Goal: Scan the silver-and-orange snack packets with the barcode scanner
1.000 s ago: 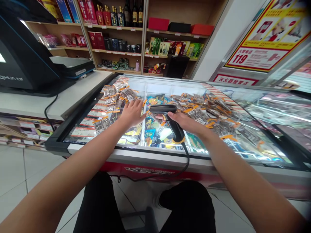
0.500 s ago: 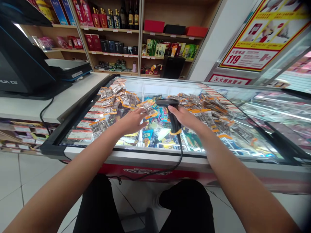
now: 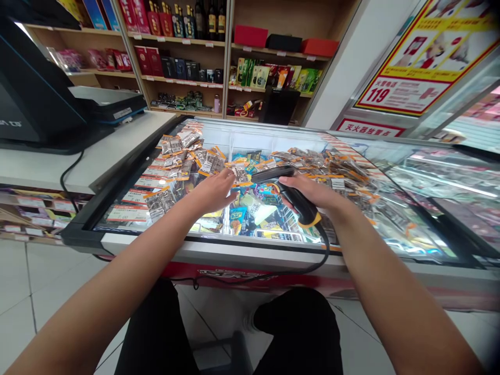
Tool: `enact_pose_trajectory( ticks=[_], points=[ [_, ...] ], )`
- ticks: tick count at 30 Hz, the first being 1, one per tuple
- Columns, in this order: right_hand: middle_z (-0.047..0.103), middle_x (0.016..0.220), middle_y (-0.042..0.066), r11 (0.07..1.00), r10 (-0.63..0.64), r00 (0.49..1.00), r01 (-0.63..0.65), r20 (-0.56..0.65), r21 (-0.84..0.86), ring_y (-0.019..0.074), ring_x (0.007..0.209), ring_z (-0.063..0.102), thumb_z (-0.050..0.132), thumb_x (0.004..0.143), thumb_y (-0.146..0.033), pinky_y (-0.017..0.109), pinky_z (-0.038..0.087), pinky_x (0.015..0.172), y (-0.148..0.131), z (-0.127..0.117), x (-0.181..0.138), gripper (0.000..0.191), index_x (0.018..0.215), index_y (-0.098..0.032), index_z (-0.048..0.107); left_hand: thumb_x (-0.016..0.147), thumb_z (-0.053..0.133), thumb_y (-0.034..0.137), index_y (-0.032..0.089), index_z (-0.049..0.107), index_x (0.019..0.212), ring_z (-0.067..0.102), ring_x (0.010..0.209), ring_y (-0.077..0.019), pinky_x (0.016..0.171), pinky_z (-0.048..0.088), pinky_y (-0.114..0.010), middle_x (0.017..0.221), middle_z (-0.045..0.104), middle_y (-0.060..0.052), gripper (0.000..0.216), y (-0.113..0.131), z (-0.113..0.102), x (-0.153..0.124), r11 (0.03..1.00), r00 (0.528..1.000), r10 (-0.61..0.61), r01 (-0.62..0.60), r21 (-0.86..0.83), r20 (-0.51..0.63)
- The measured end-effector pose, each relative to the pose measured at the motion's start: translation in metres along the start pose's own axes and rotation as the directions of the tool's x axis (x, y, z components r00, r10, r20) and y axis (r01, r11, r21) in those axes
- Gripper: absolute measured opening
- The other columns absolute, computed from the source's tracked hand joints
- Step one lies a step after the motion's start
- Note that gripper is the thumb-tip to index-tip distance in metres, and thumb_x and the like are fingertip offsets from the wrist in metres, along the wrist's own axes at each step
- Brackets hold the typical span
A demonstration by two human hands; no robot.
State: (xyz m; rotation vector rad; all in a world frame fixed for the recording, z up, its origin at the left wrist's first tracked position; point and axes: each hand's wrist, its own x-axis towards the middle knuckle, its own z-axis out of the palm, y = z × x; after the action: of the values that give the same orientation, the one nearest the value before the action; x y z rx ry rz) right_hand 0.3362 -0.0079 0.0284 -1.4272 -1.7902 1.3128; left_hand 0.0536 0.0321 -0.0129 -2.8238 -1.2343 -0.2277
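Note:
My right hand (image 3: pixel 312 194) is wrapped round the handle of a black barcode scanner (image 3: pixel 291 190) with an orange band, its head tilted down and to the left over the glass lid of a chest freezer (image 3: pixel 250 245). My left hand (image 3: pixel 214 190) rests on the glass and pinches a small clear snack packet (image 3: pixel 239 175) with an orange tag, held just under the scanner's head. Several more such packets (image 3: pixel 183 156) lie spread over the glass to the left, and another heap (image 3: pixel 332 166) to the right.
A black till machine (image 3: pixel 35 104) stands on the white counter (image 3: pixel 97 156) at left, its cable hanging down. Wooden shelves (image 3: pixel 219 57) with bottles and boxes line the back. The scanner's cable (image 3: pixel 273 273) loops below the freezer's front edge. My knees are below.
My left hand has drawn a packet out of the left pile toward the middle. The scanner has tipped from upright to pointing down at the packet, with my right hand lower.

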Motion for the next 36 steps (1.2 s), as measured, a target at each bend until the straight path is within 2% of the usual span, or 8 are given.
enact_pose_trajectory(
  ticks=[14,17,22,25,28,30,33,36],
  points=[
    [0.063,0.057,0.008,1.000,0.029,0.999,-0.028,-0.045,0.013,0.0177,0.047,0.055,0.059,0.090,-0.074,0.031,0.044,0.043,0.006,-0.002,0.003,0.056,0.070,-0.022,0.060,0.104,0.041,0.039,0.012,0.051,0.141,0.060,0.130,-0.0329,0.105,0.050,-0.044,0.151,0.050,-0.020,0.047,0.000,0.000,0.000,0.999,1.000,0.016,-0.016,-0.052,-0.001],
    [0.068,0.067,0.009,0.998,-0.049,0.994,0.052,-0.096,0.029,0.0201,0.058,0.062,0.061,0.089,-0.074,0.032,0.052,0.053,0.006,0.000,0.004,0.054,0.076,-0.022,0.063,0.105,0.042,0.042,0.015,0.048,0.145,0.054,0.140,-0.0309,0.113,0.046,-0.043,0.159,0.046,-0.018,0.049,0.006,0.000,-0.002,0.986,0.996,0.087,-0.086,-0.141,0.003],
    [0.075,0.093,0.009,0.980,-0.158,0.973,0.176,-0.167,0.098,0.0276,0.095,0.072,0.058,0.094,-0.071,0.038,0.060,0.082,0.010,0.009,0.008,0.052,0.107,-0.023,0.072,0.105,0.044,0.036,0.017,0.045,0.147,0.049,0.145,-0.0260,0.116,0.046,-0.038,0.168,0.036,-0.016,0.046,0.019,-0.003,0.000,0.937,0.969,0.246,-0.240,-0.252,-0.008],
    [0.074,0.096,0.008,0.987,-0.160,0.981,0.160,-0.113,-0.009,0.0278,0.097,0.070,0.058,0.093,-0.073,0.039,0.059,0.087,0.013,0.012,0.011,0.055,0.109,-0.022,0.072,0.101,0.047,0.027,0.011,0.051,0.140,0.043,0.149,-0.0320,0.119,0.042,-0.046,0.162,0.041,-0.021,0.042,0.014,-0.003,0.003,0.993,0.997,0.049,-0.055,-0.109,-0.062],
    [0.073,0.098,0.009,0.979,-0.117,0.981,0.088,-0.153,-0.183,0.0267,0.093,0.069,0.059,0.094,-0.072,0.035,0.057,0.081,0.011,0.014,0.011,0.054,0.107,-0.022,0.071,0.098,0.053,0.028,0.009,0.053,0.137,0.033,0.154,-0.0396,0.123,0.035,-0.055,0.162,0.040,-0.025,0.043,0.000,-0.001,0.001,0.972,0.966,-0.229,0.234,0.032,-0.124],
    [0.071,0.092,0.009,0.965,-0.091,0.977,0.040,-0.191,-0.257,0.0255,0.086,0.067,0.058,0.095,-0.071,0.032,0.055,0.073,0.008,0.015,0.011,0.052,0.100,-0.021,0.070,0.099,0.053,0.031,0.008,0.052,0.139,0.032,0.155,-0.0411,0.122,0.034,-0.056,0.162,0.039,-0.026,0.046,-0.007,0.001,-0.002,0.956,0.954,-0.277,0.285,0.067,-0.114],
    [0.067,0.080,0.008,0.957,-0.074,0.969,0.002,-0.237,-0.291,0.0234,0.076,0.064,0.057,0.096,-0.070,0.031,0.052,0.065,0.005,0.014,0.012,0.050,0.091,-0.020,0.066,0.100,0.049,0.030,0.008,0.051,0.144,0.035,0.153,-0.0371,0.122,0.036,-0.051,0.159,0.046,-0.022,0.049,-0.008,0.001,-0.003,0.991,0.991,-0.123,0.125,0.045,-0.060],
    [0.069,0.083,0.008,0.968,-0.100,0.956,0.030,-0.277,-0.247,0.0235,0.078,0.065,0.061,0.095,-0.067,0.031,0.054,0.067,0.006,0.010,0.013,0.046,0.097,-0.021,0.066,0.101,0.046,0.026,0.012,0.051,0.147,0.043,0.145,-0.0324,0.121,0.036,-0.048,0.153,0.055,-0.016,0.048,-0.002,0.000,0.000,0.999,0.997,0.034,-0.036,-0.028,-0.071]
  ],
)
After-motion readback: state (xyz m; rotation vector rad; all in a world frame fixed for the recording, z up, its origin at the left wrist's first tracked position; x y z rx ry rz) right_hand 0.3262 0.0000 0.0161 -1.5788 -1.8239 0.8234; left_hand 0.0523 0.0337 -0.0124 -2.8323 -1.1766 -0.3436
